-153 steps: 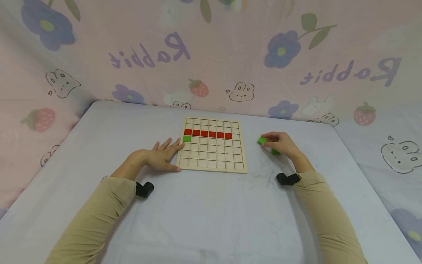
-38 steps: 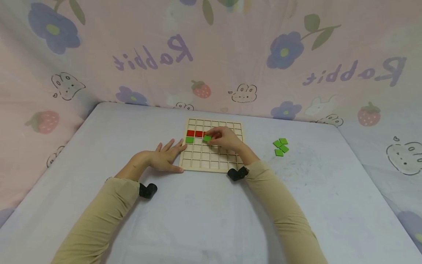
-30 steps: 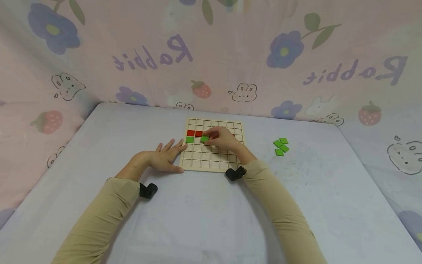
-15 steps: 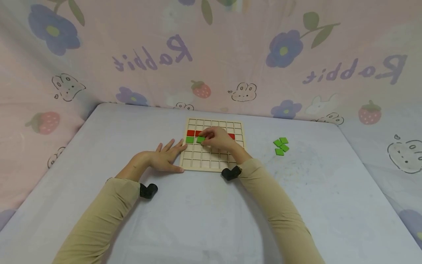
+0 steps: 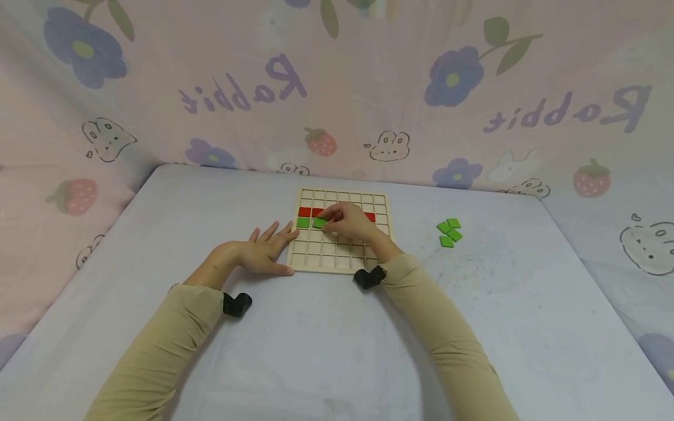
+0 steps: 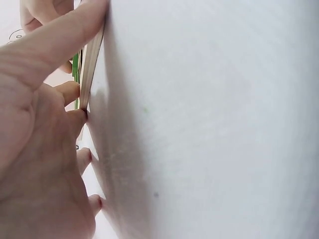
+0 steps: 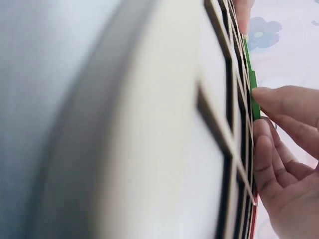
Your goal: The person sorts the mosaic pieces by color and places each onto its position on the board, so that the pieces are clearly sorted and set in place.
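A wooden grid board (image 5: 321,271) lies flat on the table. My right hand (image 5: 351,223) is over its middle, pinching a green square tile (image 5: 319,223) between thumb and fingers. That tile sits at the second cell of its row, beside another green tile (image 5: 303,223) set in the first cell. In the right wrist view the pinched tile (image 7: 255,97) stands a little proud of the grid. Just behind runs a row of red tiles (image 5: 305,212), partly hidden by my right hand. My left hand (image 5: 263,252) rests with fingers spread, fingertips and thumb against the board's left edge.
Several loose green tiles (image 5: 446,241) lie on the white tabletop (image 5: 316,345), to the right of the board. A patterned cloth (image 5: 337,82) hangs behind the table's far edge. Each wrist carries a small black camera (image 5: 238,304).
From the loose tiles at the right, my right hand has come over the board with a green tile. It then slid left to the second cell. My left hand keeps its place at the board's edge.
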A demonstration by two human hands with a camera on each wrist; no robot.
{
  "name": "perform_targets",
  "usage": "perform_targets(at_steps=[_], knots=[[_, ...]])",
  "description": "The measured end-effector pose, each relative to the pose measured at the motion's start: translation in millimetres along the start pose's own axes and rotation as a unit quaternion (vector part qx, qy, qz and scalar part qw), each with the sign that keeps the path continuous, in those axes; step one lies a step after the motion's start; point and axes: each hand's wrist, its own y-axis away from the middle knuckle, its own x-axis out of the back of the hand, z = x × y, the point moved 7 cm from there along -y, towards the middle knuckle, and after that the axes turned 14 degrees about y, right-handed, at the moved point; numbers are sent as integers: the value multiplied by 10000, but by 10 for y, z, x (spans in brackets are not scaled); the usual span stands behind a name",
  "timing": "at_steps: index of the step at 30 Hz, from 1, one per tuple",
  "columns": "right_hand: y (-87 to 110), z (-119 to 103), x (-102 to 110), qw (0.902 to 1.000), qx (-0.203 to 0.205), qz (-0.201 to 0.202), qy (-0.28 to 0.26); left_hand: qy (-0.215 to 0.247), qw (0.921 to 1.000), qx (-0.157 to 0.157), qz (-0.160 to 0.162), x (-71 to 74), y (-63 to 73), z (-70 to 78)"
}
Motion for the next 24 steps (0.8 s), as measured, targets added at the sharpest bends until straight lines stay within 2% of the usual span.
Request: perform_targets(at_steps=[14,19,24], knots=[[-17,-35,-15,9995,109,-30,305,8,9999,-116,44,-6,3,16],[31,-3,-16,9999,14,-108,28,11,10000,-46,-11,-21,-19,-13],[54,70,30,9997,-35,99,-208,59,10000,-42,8,-9,-18,-15]])
